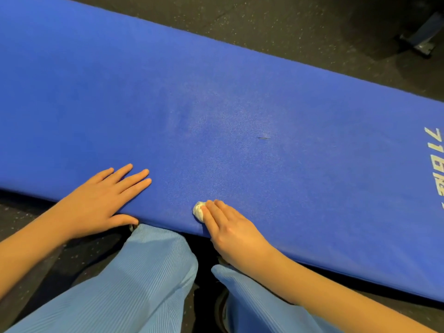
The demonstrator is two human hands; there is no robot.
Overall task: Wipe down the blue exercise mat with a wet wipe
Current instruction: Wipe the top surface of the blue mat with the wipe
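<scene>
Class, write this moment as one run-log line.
phase: wiping | right hand: presses wet wipe on blue mat near edge | left hand: flat on mat

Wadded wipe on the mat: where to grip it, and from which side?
Probably pinch the exposed white bulge of the wipe, coming from above and from its left. It is balled up close to the near edge of the mat. The right hand presses straight fingers over its right side, so only the left lobe is free.
</scene>
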